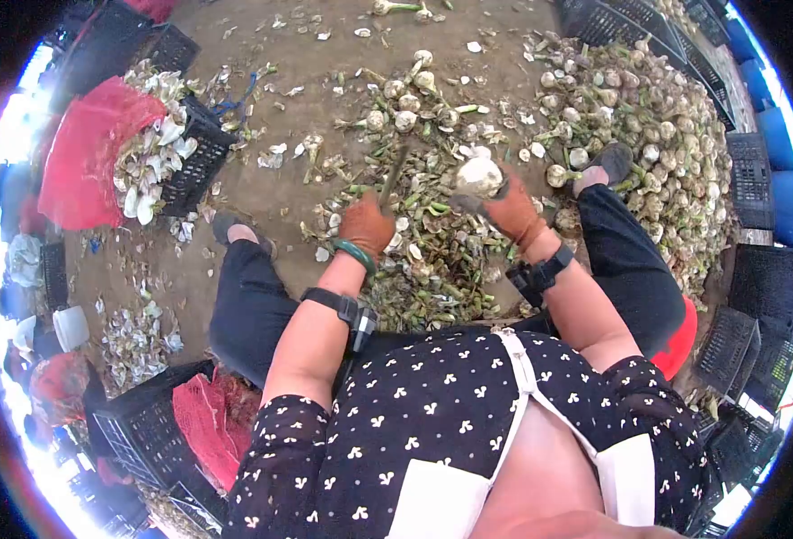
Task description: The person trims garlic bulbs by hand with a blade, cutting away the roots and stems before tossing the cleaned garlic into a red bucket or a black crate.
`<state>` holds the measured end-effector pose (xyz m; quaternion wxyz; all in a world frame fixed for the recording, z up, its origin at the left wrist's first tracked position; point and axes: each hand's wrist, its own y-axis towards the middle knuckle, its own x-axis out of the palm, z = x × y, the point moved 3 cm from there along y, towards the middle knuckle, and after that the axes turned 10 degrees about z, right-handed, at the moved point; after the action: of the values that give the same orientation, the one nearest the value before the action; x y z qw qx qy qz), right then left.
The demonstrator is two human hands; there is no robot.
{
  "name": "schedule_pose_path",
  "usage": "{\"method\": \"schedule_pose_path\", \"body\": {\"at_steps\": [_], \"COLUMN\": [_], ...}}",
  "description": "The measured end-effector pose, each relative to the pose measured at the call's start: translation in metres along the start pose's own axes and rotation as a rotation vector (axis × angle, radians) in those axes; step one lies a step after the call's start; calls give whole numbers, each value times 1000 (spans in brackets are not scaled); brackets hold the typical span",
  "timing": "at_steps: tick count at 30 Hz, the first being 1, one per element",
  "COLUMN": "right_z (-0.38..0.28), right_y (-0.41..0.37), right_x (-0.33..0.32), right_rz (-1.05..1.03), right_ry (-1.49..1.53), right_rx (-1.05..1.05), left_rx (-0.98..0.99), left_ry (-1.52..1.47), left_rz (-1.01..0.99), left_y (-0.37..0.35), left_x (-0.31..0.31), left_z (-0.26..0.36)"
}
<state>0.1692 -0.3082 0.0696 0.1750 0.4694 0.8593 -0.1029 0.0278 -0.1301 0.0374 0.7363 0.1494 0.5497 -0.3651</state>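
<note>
My left hand (367,225), in an orange-brown glove, is closed around a knife (395,175) whose thin dark blade points up and away from me. In my right hand (511,214), gloved alike, a white garlic bulb (479,178) is gripped, its pale round face turned upward. The two hands are apart, and the blade does not touch the bulb. Below them lies a heap of cut garlic stalks and leaf scraps (441,269). Just beyond is a small group of garlic bulbs (405,103) with stems.
A big pile of stemmed garlic (666,153) lies beside my right foot (607,166). At left, a black crate (201,157) holds trimmed garlic, with a red mesh bag (96,157) against it. Another crate (140,431) is behind on the left. Stacked crates (729,346) line the right.
</note>
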Motion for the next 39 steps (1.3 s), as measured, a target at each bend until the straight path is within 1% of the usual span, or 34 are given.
{"method": "schedule_pose_path", "body": {"at_steps": [1, 3, 4, 5, 7, 8, 10, 11, 12, 14, 15, 16, 18, 19, 20, 21, 22, 24, 25, 26, 27, 28, 29, 30, 31, 33, 35, 36, 37, 38, 39], "right_z": [14, 30, 27, 20, 5, 8, 11, 11, 16, 15, 13, 17, 17, 14, 12, 12, 8, -3, 2, 13, 23, 30, 67, 52, 40, 16, -8, 4, 21, 38, 58], "right_y": [2, 4, 3, 1, -3, -5, -8, -9, -6, -7, -8, -7, -7, -7, -10, -14, -10, -2, 1, 6, 14, 26, 52, 55, 65, 83, 89, 108, 128, 147, 159], "right_x": [4, 9, 9, 7, 2, 4, 9, 12, 17, 19, 20, 23, 25, 25, 26, 24, 20, 15, 12, 9, 5, 0, -15, -49, -88, -165, -183, -175, -158, -140, -107], "right_rz": [28, -164, -238, -240, -132, -135, -129, -129, -241, -248, -250, -293, -327, -366, -398, -394, -327, -317, -310, -258, -211, -149, -56, 109, 166, 244, 315, 433, 392, 406, 267], "right_ry": [35, 563, 668, 671, -343, -336, -275, -270, 30, -77, -75, 159, 387, 640, 895, 894, 776, 1128, 1127, 1102, 1073, 1162, 1220, 1277, 1344, 1504, 1667, 1381, 759, 150, -267], "right_rx": [88, 315, 439, 432, -700, -697, -563, -560, -236, -554, -553, -209, 142, 300, 459, 463, 312, 521, 517, 582, 643, 702, 669, 521, 324, -95, -83, 11, -84, -205, -170], "left_rx": [-8, -18, -33, -38, 82, 163, 177, 193, 230, 235, 237, 235, 237, 239, 233, 223, 280, 336, 193, 52, 59, -23, -107, -151, -149, -155, -152, -200, -245, -249, -256], "left_ry": [4, -438, -569, -566, -655, -588, -578, -576, -560, -551, -545, -544, -617, -617, -447, -281, -98, 76, -62, -198, -201, -184, -165, -236, -239, -388, -411, -429, -443, -435, -435], "left_rz": [-5, 175, 182, 179, 279, 352, 319, 288, 320, 353, 385, 385, 395, 394, 298, 202, -42, -257, -201, -147, -146, -138, -132, -128, -131, -25, -31, -52, -70, -62, -64], "left_y": [-1, -4, -9, -12, -18, -10, -16, -18, -18, -15, -16, -18, -20, -19, -17, -18, -15, -10, -12, -11, -6, 0, 5, 3, 1, -2, -6, -4, -2, 0, 2], "left_x": [4, 8, -4, -8, -14, 5, -15, -21, -20, -19, -21, -23, -29, -24, -10, 8, 51, 76, 59, 47, 46, 45, 44, 39, 38, 33, 22, 20, 17, 9, 15], "left_z": [1, 3, 12, 17, 24, 14, 26, 31, 31, 31, 33, 33, 36, 34, 28, 19, -3, -18, -17, -19, -23, -31, -37, -37, -37, -37, -37, -41, -43, -41, -48]}}
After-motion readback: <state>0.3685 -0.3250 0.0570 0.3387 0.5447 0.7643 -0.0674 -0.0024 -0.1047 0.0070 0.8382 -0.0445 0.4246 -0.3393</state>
